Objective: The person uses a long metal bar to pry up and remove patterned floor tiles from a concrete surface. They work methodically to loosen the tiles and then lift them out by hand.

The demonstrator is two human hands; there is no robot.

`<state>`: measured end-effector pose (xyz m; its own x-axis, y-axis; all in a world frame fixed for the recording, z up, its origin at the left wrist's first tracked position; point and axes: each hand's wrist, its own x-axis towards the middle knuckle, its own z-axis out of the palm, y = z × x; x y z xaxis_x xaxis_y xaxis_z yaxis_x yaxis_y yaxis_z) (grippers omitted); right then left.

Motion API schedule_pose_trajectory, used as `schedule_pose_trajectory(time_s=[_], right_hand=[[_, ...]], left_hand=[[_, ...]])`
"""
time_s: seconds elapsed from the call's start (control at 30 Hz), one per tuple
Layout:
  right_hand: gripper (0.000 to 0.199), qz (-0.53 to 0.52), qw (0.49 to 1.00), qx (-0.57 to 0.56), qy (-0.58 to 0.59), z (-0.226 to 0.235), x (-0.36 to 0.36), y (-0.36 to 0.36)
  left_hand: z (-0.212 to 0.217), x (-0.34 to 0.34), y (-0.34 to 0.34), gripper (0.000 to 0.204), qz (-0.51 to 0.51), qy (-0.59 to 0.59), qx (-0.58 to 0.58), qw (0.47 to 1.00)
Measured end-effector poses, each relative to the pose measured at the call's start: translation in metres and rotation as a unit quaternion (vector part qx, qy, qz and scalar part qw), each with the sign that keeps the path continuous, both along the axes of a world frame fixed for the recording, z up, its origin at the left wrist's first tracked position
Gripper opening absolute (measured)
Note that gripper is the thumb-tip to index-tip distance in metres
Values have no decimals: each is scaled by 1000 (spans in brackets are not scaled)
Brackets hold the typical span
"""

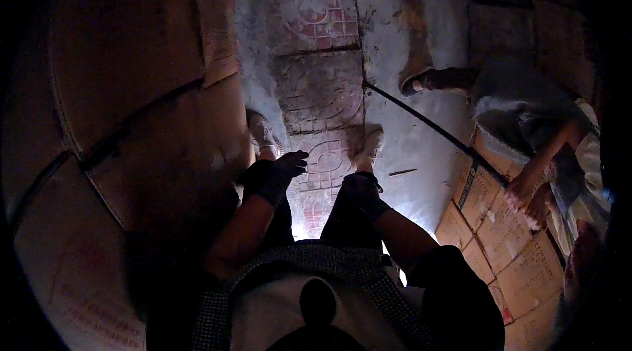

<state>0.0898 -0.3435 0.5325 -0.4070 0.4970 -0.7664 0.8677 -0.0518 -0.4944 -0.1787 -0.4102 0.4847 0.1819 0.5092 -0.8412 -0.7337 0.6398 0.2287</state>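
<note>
Apparently btwn steps rn: neither hand is handling goods. L hand (276, 175), dark-gloved, lies over the L leg (282, 219) at the knee, fingers loosely spread past it, nothing visible in them; R hand (365, 194), also gloved, is on the R leg (342, 216), too dim to tell if its fingers are curled or flat. Hands apart, one per leg. Nearest goods = the L cartons (145, 55), stacked to the L of that hand, not touched afaict; R cartons (526, 272) sit lower R, near a co-worker (507, 107) gripping a long dark pole (428, 124), far end at the edge of the patterned tile strip (319, 88). Thin stick (403, 171) on the concrete floor (395, 147), unheld. Best guess: it's a rest/wait step; a next move would call for getting both hands off the legs and reaching out w/ care, b/c light's poor and the pole's near.
</note>
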Motion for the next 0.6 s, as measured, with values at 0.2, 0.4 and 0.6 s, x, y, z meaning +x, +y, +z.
schedule_pose_trajectory(time_s=[0.2, 0.4, 0.6], right_hand=[[34, -2, 1000, 8, -20, 10, -41, -4], [35, -31, 997, 51, 53, 16, -30, 25], [35, -131, 990, -43, 30, -4, 7, 63]], left_hand=[[7, -42, -6, 29, -39, 87, -36, 995], [1, -39, 7, 26, -105, 251, 145, 951], [-57, 8, 41, 38, -306, 402, 256, 824]])
